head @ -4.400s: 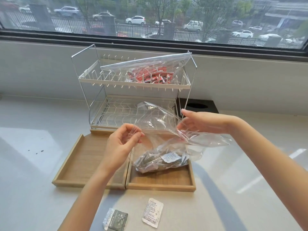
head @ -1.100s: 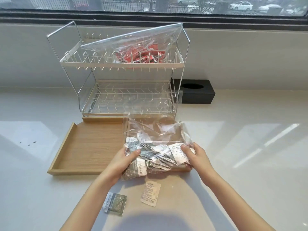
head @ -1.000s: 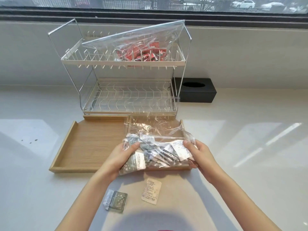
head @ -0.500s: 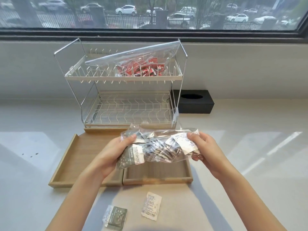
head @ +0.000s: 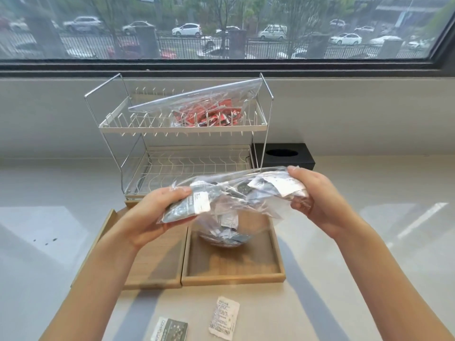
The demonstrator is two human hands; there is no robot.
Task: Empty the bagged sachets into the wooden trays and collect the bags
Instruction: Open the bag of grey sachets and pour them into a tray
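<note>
Both hands, left hand (head: 157,212) and right hand (head: 317,193), grip the floppy clear plastic bag of grey sachets (head: 234,200) over the right light wooden tray (head: 234,276); looks light and slippery, so I'd pinch the bottom corners

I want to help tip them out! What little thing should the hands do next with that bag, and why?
Probably tilt the bag a bit more and give a gentle shake. Both the left hand and right hand hold it above the right tray, and many sachets sit in its sagging underside.
</note>
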